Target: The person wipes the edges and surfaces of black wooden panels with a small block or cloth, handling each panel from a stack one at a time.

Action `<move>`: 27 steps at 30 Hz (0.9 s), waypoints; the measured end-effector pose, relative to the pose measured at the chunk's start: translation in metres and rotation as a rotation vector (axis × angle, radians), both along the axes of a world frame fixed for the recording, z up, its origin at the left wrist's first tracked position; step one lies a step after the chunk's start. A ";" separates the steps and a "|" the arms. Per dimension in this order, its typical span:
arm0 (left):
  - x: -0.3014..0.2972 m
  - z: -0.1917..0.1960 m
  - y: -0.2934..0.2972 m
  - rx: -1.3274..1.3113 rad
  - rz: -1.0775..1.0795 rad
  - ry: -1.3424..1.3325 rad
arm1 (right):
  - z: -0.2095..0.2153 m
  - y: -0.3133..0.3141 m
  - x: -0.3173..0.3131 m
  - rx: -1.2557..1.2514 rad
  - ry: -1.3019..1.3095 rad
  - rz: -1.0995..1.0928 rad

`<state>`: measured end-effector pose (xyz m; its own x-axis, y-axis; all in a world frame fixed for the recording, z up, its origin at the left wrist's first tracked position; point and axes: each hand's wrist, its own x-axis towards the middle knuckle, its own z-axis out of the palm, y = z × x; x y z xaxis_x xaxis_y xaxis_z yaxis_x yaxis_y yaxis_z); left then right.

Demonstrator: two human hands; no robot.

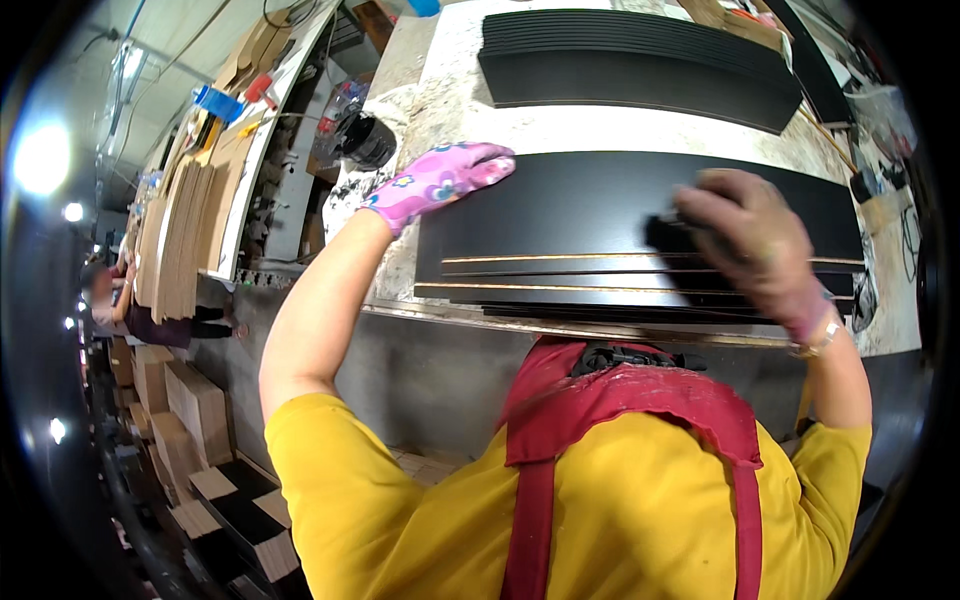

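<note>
A stack of long black boards (pixel 590 215) lies in front of me on the table, its near edges uneven, with thin brown lines along some. My left hand (pixel 445 182), in a pink flowered glove, lies with fingers stretched over the far left corner of the top board. Over the right part of the stack is my right hand (pixel 755 230), in a stained glove and smeared by motion. Its fingers are curled; a dark patch lies under them, and I cannot make out whether that is a held thing or shadow.
Another stack of black boards (pixel 640 85) stands at the far side of the table (pixel 445 75). A black tub (pixel 366 140) sits left of my left hand. Brown boards (pixel 180 240) stand at a side bench, near another person (pixel 155 322). Boxes (pixel 195 410) line the floor at left.
</note>
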<state>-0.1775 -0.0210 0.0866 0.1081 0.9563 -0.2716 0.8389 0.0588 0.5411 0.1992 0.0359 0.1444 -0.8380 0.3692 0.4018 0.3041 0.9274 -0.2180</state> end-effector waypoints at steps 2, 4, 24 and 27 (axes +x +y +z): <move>0.002 -0.002 -0.005 0.034 0.012 -0.046 | -0.012 -0.015 -0.061 0.024 0.075 0.149; 0.001 -0.006 0.002 0.085 -0.037 -0.084 | -0.021 -0.027 -0.116 0.056 0.039 0.319; 0.047 -0.018 0.019 0.404 -0.193 0.108 | -0.037 -0.035 -0.101 0.412 -0.054 0.279; 0.049 -0.019 0.022 0.461 -0.219 0.173 | -0.031 -0.024 -0.056 0.485 -0.153 0.189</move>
<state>-0.1285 0.0014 0.0675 0.3093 0.9407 0.1395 0.8842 -0.3385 0.3220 0.1430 0.0115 0.1131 -0.9341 0.0091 0.3568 0.1171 0.9521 0.2824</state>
